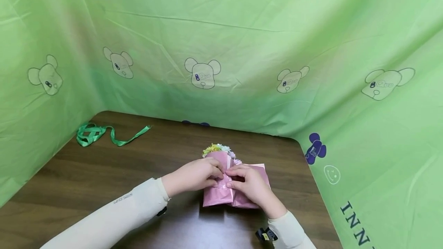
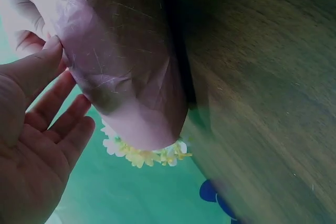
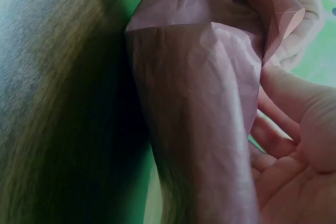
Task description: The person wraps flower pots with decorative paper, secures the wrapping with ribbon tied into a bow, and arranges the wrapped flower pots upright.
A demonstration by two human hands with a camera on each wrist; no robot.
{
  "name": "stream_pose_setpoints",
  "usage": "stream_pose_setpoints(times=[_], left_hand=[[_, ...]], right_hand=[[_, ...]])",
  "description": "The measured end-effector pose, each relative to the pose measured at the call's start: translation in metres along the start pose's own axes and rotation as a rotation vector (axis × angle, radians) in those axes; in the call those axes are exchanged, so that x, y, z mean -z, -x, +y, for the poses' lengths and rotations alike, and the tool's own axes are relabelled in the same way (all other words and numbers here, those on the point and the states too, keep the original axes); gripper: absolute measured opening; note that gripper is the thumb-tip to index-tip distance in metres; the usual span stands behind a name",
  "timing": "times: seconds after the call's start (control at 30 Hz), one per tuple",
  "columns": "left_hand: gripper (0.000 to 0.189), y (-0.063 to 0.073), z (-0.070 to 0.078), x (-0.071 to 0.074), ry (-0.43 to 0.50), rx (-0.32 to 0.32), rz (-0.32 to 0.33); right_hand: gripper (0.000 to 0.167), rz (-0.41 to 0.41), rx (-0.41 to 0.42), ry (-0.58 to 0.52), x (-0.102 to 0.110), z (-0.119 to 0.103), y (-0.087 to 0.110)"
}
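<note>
A small bouquet lies on the table, wrapped in pink wrapping paper [image 1: 216, 196]. Yellow, white and lilac flowers [image 1: 221, 148] show past the paper's far end. From the left, my left hand [image 1: 196, 175] pinches the paper near its middle. My right hand [image 1: 254, 187] grips the paper's edge from the other side, its fingertips close to the left ones. In the left wrist view the left thumb [image 2: 44, 59] lies against the paper's edge. The right wrist view shows the right thumb [image 3: 291, 93] on the creased paper, with the other fingers partly hidden behind it.
A loose green ribbon [image 1: 119, 142] lies coiled at the table's far left. The brown wooden table [image 1: 104, 172] is bordered at the back and sides by a green cloth [image 1: 242, 30] printed with bear heads.
</note>
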State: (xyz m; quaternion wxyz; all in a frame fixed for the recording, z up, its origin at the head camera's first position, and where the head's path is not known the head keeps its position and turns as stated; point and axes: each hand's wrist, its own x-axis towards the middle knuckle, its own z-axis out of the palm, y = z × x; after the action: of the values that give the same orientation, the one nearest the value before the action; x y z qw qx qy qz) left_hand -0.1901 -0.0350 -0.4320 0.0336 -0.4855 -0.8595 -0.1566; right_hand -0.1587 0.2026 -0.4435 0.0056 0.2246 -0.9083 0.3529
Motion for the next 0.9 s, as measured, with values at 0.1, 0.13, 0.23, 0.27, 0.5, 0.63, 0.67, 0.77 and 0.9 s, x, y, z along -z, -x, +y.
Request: stream_pose_setpoints(times=[0.1, 0.13, 0.23, 0.27, 0.5, 0.63, 0.67, 0.77, 0.9], left_hand=[[0.022, 0.001, 0.003, 0.002, -0.029, -0.011, -0.002], [0.021, 0.0, 0.005, 0.003, -0.045, -0.017, -0.004], [0.022, -0.001, 0.009, 0.002, -0.082, -0.033, -0.018], [0.023, -0.002, 0.01, 0.002, -0.086, -0.034, -0.024], [0.028, -0.002, 0.015, 0.002, -0.078, -0.014, -0.079], [0.027, 0.004, 0.013, 0.006, -0.073, -0.004, -0.096], [0.027, 0.006, 0.011, 0.007, -0.072, 0.001, -0.097], [0.028, 0.012, 0.005, 0.01, -0.065, 0.015, -0.098], [0.029, 0.02, -0.004, 0.014, -0.043, 0.043, -0.1]], right_hand=[[0.037, 0.007, -0.003, 0.02, 0.002, -0.002, 0.0], [0.037, 0.007, -0.002, 0.028, 0.003, -0.002, 0.0], [0.031, 0.016, 0.011, 0.073, 0.006, -0.002, 0.003], [0.028, 0.018, 0.018, 0.087, 0.007, -0.001, 0.004], [0.021, -0.049, -0.041, -0.05, 0.004, 0.005, 0.003], [0.025, -0.066, -0.056, -0.091, -0.006, 0.005, 0.0], [0.025, -0.06, -0.049, -0.086, -0.008, 0.005, -0.001], [0.024, -0.024, -0.012, -0.053, -0.015, 0.002, -0.005], [0.022, -0.001, 0.036, -0.04, -0.022, -0.004, -0.014]])
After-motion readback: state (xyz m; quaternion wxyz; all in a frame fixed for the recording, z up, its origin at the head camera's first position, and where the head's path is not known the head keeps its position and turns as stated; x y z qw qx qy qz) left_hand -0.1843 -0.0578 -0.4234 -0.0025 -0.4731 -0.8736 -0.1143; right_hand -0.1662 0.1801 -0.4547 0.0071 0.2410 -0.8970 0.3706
